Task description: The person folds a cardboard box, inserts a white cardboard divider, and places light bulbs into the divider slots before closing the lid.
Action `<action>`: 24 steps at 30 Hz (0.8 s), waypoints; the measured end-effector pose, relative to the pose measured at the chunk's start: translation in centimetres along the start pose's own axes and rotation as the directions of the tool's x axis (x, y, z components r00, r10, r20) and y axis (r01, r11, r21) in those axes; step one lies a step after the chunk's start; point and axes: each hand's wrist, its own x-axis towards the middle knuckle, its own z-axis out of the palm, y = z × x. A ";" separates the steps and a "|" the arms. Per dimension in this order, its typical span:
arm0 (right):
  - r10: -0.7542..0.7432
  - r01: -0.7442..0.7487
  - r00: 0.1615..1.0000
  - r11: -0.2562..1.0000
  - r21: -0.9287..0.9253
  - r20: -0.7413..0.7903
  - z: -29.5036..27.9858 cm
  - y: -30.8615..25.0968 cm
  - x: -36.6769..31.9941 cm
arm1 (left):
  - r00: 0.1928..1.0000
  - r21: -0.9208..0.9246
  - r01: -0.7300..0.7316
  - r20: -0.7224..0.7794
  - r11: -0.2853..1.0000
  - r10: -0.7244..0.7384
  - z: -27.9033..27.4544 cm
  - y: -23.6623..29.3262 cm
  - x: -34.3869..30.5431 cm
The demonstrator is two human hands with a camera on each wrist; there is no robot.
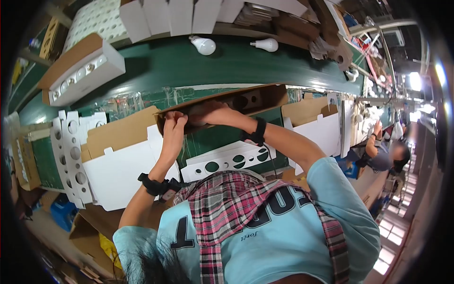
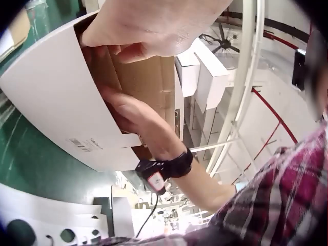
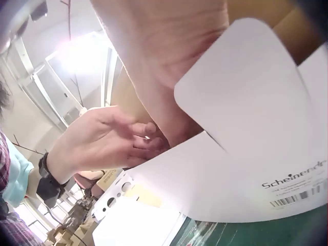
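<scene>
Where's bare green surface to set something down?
Widest: the green strip between the loose bulbs and the open box, right of the filled carton. Smaller: between that box and the punched insert. Crowded: the box's left end, left hand and right hand there.

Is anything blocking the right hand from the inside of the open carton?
Nothing visible does: the right hand reaches inside the open carton. The left hand is at one end, and a white flap sits at the opening's edge without closing it.
</scene>
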 end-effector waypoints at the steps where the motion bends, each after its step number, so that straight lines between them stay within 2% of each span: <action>1: -0.016 0.015 0.999 1.000 -0.022 -0.032 -0.6 -0.4 -1.0 | 0.999 0.020 0.032 -0.005 0.999 -0.032 0.6 -0.1 0.5; 3: -0.103 0.109 0.993 0.986 -0.126 0.052 -2.8 -1.0 -3.7 | 0.995 0.056 0.100 -0.028 0.993 -0.099 1.4 -0.4 2.1; 5: -0.227 0.245 0.967 0.950 -0.192 0.114 -5.7 -1.3 -6.9 | 0.993 0.297 0.085 0.058 0.951 -0.107 1.2 -2.2 3.8; 6: -0.283 0.302 0.939 0.951 -0.073 0.193 -8.5 -1.6 -9.3 | 0.989 0.411 0.072 0.092 0.909 -0.120 1.0 -2.3 4.1; 7: -0.346 0.345 0.900 0.937 0.052 0.265 -11.5 -1.6 -11.2 | 0.967 0.394 0.103 0.174 0.913 -0.184 0.8 -0.4 3.6; 8: -0.524 0.479 0.820 0.849 0.223 0.230 -14.1 -0.6 -12.1 | 0.969 0.414 0.086 0.175 0.906 -0.172 0.8 -0.6 3.6; 9: -0.554 0.497 0.805 0.825 0.269 0.212 -16.7 -0.1 -12.7 | 0.971 0.433 0.064 0.182 0.899 -0.157 0.9 -1.5 3.6; 10: -0.587 0.491 0.792 0.776 0.396 0.169 -18.8 0.9 -12.0 | 0.972 0.447 0.038 0.192 0.894 -0.137 1.1 -2.5 3.9; 11: -0.583 0.510 0.810 0.755 0.411 0.065 -20.2 2.2 -10.5 | 0.953 0.362 0.088 0.239 0.928 -0.184 0.7 -3.8 4.4; 12: -0.518 0.472 0.855 0.781 0.408 0.003 -21.6 3.0 -9.0 | 0.919 0.241 0.134 0.334 0.961 -0.212 1.0 -1.2 3.6; 14: -0.384 0.379 0.922 0.876 0.298 -0.044 -23.0 5.3 -4.5 | 0.814 0.418 0.274 0.378 0.866 -0.440 1.1 -0.1 4.5; 15: -0.312 0.309 0.950 0.927 0.215 -0.019 -23.1 6.2 -2.1 | 0.817 0.366 0.333 0.348 0.869 -0.459 1.3 0.5 4.1; 16: -0.277 0.271 0.960 0.956 0.113 0.038 -22.8 6.7 0.7 | 0.833 0.304 0.309 0.371 0.901 -0.410 1.4 0.6 4.2; 17: -0.234 0.235 0.968 0.972 0.007 0.094 -22.2 6.7 3.3 | 0.817 0.227 0.375 0.378 0.899 -0.436 1.7 0.7 4.3; 18: -0.204 0.204 0.973 0.979 0.005 0.111 -21.4 6.9 5.7 | 0.800 0.146 0.440 0.385 0.886 -0.461 1.8 0.7 4.6; 20: -0.148 0.149 0.978 0.989 -0.001 0.148 -19.4 6.9 10.6 | 0.867 -0.063 0.394 0.358 0.917 -0.348 2.0 -5.3 6.0; 21: -0.118 0.112 0.983 0.992 0.048 0.139 -18.1 7.2 12.9 | 0.828 0.001 0.504 0.284 0.864 -0.483 2.6 -2.2 5.2; 22: -0.087 0.075 0.987 0.992 0.098 0.133 -16.9 7.4 14.9 | 0.849 -0.051 0.447 0.339 0.893 -0.405 2.6 -1.7 5.1; 24: -0.032 0.013 0.992 0.988 0.154 0.120 -15.5 6.9 16.2 | 0.849 -0.118 0.444 0.373 0.888 -0.375 2.7 -1.2 4.6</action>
